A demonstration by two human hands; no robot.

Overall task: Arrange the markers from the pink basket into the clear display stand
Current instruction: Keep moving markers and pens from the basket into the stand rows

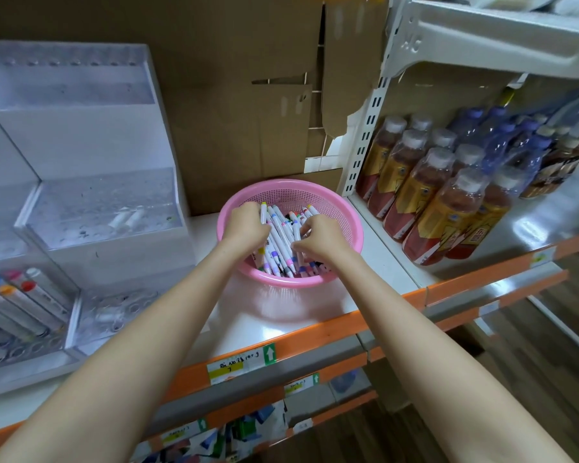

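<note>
shelf-top pink basket (348, 208): both hands grip markers (281, 235).

My white shelf (318, 315) has an orange front edge. Directly on it: the clear display stand (81, 208) at left, the pink basket (355, 225) at centre. The neighbouring shelf (528, 222) at right carries bottled drinks (425, 195).

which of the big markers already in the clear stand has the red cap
The red-capped marker in the stand's lowest left tier, rightmost but one. Its neighbours' caps are white, pink, orange, blue and black.
</note>
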